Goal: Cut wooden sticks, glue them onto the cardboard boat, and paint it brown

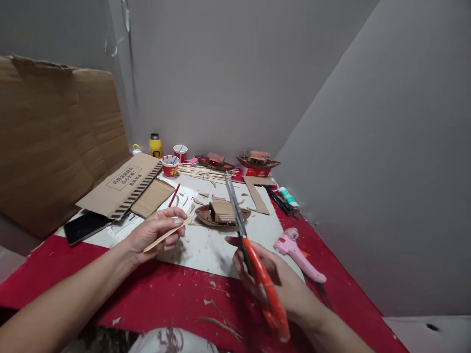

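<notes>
1. We take this for a small craft corner between grey walls.
2. We see a red-covered bench strewn with cardboard scraps and wooden sticks.
3. We count three model boats, plus scissors, a pink glue gun and paper cups.

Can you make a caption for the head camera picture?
Left hand with a stick, right hand with scissors, model boat beyond.
</notes>
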A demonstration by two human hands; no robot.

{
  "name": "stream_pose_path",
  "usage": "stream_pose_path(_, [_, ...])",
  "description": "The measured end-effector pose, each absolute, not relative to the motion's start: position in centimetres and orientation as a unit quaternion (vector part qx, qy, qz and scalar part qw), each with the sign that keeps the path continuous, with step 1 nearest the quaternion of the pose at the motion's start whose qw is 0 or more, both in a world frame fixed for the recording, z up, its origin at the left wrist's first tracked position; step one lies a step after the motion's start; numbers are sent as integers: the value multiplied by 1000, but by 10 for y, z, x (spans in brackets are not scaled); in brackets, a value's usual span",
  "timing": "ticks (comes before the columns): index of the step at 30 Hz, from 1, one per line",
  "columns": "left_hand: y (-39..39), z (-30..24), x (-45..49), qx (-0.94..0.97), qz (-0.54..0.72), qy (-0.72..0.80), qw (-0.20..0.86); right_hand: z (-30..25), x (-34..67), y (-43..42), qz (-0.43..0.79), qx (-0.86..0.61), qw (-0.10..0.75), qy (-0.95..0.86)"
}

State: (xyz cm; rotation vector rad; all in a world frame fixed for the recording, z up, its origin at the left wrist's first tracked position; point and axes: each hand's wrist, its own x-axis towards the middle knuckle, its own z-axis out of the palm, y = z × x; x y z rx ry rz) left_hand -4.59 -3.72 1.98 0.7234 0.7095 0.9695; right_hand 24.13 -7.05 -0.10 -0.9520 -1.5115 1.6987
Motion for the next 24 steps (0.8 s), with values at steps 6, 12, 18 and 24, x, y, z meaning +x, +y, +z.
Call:
stream_pose_path(6, [-43, 13, -35, 348, 385, 330, 789, -5, 211, -53, 631, -342, 450, -532])
stream_pose_path(12, [-49, 4, -23, 361, 313, 323, 817, -18, 196, -48, 612, -315, 462, -560])
stream_pose_path(18, [-51, 1, -19, 349, 284, 317, 835, -21, 192, -59, 602, -345, 443, -569])
stream_pose_path(24, [-45, -4, -24, 300, 313, 299, 850, -22, 187, -56, 522, -340, 596, -507])
